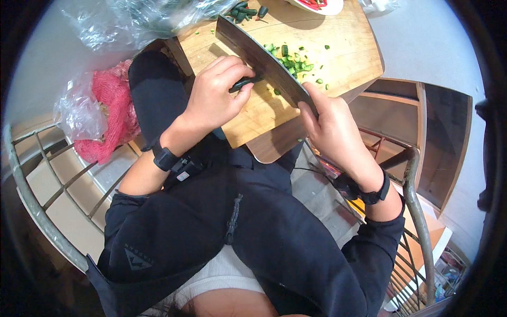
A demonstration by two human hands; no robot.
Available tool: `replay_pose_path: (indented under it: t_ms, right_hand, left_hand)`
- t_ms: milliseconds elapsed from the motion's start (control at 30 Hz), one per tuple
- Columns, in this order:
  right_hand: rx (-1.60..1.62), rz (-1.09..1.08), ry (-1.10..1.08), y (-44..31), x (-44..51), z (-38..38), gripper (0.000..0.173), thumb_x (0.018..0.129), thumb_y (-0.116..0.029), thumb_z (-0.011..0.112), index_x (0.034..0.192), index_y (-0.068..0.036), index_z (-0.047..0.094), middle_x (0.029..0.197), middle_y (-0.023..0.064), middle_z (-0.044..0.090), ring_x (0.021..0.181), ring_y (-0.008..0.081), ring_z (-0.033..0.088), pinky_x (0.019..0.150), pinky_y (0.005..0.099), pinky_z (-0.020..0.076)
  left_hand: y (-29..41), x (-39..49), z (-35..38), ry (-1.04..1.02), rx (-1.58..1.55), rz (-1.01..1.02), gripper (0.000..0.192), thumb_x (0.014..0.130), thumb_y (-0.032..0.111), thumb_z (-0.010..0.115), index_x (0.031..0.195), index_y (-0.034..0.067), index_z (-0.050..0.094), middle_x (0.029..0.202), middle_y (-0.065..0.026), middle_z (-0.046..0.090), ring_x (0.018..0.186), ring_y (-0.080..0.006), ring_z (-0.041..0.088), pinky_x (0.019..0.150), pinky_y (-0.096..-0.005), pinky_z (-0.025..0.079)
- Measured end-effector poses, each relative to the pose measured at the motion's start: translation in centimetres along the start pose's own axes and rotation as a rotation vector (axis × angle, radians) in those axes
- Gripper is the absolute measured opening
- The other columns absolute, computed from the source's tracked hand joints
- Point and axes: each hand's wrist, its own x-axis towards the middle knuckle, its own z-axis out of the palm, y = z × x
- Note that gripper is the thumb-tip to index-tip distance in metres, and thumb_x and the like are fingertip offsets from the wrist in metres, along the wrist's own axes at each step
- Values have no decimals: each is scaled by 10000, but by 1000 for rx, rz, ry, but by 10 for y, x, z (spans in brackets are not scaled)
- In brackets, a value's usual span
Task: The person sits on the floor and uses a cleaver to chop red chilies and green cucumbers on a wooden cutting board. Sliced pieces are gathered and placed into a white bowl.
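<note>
My left hand [218,93] pinches a dark green vegetable piece [242,84] against the wooden cutting board [344,43]. In my right hand [334,121] is a broad-bladed cleaver [267,59], gripped at its near end. The blade slants across the board, just right of my left fingertips, and hides part of the surface behind it. Diced green vegetable bits [297,65] lie scattered to the right of the blade. Beyond the cleaver's far tip sits a small pile of dark green pieces [243,14].
A white bowl [334,8] with red pieces stands at the board's far edge. Clear plastic bags [130,23] crowd the upper left. A red mesh sack [115,107] lies left of my leg. Metal chair arms [414,198] flank me. A brown wooden surface [273,144] juts out below the board.
</note>
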Motion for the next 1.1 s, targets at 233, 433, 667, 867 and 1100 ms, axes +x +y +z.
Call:
replay_pose_path:
  t_ms: [233,433,667,867,1100]
  right_hand:
    - [-89,14,-21,-5,-6,-5,264,963,-55,644,1213,16,600,702,275,632,682,476,656,610,534,494]
    - [35,113,53,7,-15,-2,239,975,-95,639,1202,-24,614,731,275,649,684,470,670,615,531,518]
    - [-90,116,30,46,-29,-39,196,923,-192,795,1016,-40,714,736,205,663,642,371,678,599,415,516]
    - [-429,-235,-48,54,-23,-66,146,868,-97,779,1008,-70,742,776,115,692,642,320,670,566,383,504]
    - [-497,-272,-93,51,-19,-79,173,848,-118,781,1010,-79,735,771,107,683,651,310,674,565,395,504]
  left_hand:
    - [-2,-1,1,-16,-31,-26,190,776,39,798,943,39,708,964,-108,686,928,-329,684,817,-412,573]
    - [-4,1,-4,-84,-82,15,184,787,-10,780,946,32,698,1003,-119,690,959,-322,694,835,-394,578]
    - [-2,3,-17,-191,-232,-213,371,819,-74,783,1100,27,564,1049,-107,701,1006,-227,721,878,-345,569]
    - [1,11,-20,-249,-208,-211,504,813,-112,755,1225,58,519,1043,-100,703,1005,-223,724,905,-342,574]
    - [2,10,-17,-269,-289,-257,538,790,-136,715,1245,76,520,1017,-112,720,994,-270,727,914,-358,578]
